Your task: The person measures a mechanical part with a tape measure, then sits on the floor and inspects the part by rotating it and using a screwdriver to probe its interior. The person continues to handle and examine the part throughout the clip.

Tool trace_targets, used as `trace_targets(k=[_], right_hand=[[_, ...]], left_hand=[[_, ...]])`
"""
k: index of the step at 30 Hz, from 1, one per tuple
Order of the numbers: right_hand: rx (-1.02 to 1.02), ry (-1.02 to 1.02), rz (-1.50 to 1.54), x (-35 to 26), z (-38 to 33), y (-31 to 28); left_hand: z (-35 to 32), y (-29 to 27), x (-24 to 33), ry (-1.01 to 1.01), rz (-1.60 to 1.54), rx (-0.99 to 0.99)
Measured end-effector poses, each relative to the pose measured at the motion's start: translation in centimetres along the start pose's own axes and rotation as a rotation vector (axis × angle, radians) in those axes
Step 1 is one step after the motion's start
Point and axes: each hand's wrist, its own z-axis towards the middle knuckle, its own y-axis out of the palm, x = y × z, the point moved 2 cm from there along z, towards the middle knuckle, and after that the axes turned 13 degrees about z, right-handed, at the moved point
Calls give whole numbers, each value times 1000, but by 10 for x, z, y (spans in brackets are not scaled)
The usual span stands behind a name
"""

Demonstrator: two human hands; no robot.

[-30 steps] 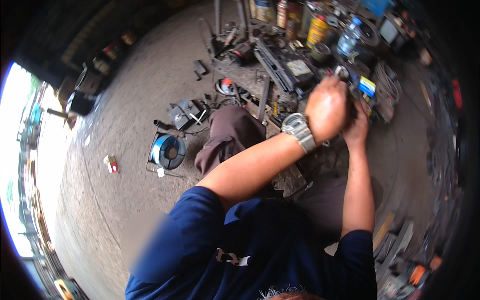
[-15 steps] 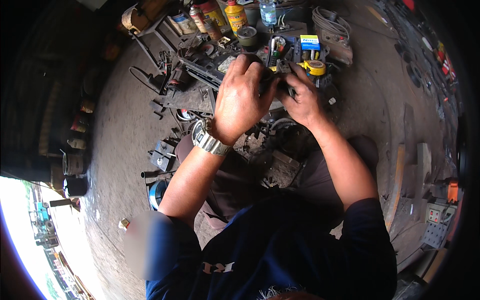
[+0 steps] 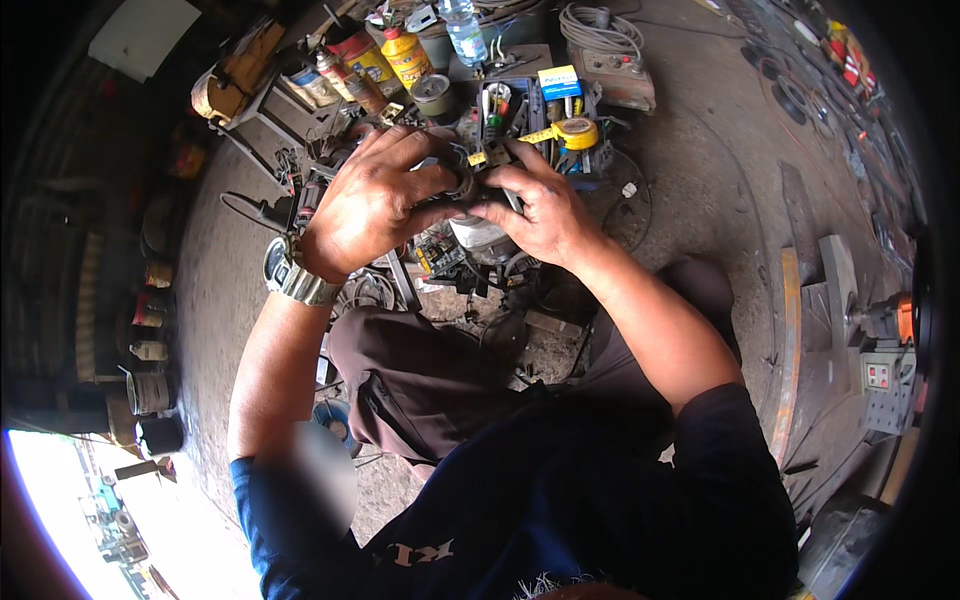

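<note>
Near the top middle of the frame, left hand [image 3: 375, 205] and right hand [image 3: 540, 210] both gripping one small dark metal part [image 3: 462, 180], yellow tape roll [image 3: 578, 132] just behind.

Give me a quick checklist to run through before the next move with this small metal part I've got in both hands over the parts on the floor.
1. Both hands on the part: ok. The left hand and right hand close around the small dark metal part.
2. What the part is and which way it faces: cannot tell, the fingers hide most of it.
3. Tools near: ok. The open tool case and the yellow tape roll lie just beyond the hands.
4. Floor under the hands free: not ok, loose parts and a grey motor housing crowd it.
5. Wristwatch away from the work: ok.
</note>
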Motion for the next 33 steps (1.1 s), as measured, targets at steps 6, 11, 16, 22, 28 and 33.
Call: trace_targets(k=[6, 11, 16, 22, 28, 33], right_hand=[[-12, 58, 37, -4, 0, 0], [25, -26, 11, -3, 1, 1], [11, 19, 7, -6, 1, 1], [-20, 57, 13, -5, 0, 0], [-30, 81, 17, -6, 0, 0], [-31, 84, 28, -6, 1, 1]], left_hand=[[-1, 1, 5, -98, -122, -63], [8, -5, 1, -26, -98, -156], [9, -8, 0, -2, -88, -156], [9, -3, -3, -3, -101, -217], [12, -5, -1, 13, -88, -204], [9, -9, 3, -23, -70, -204]])
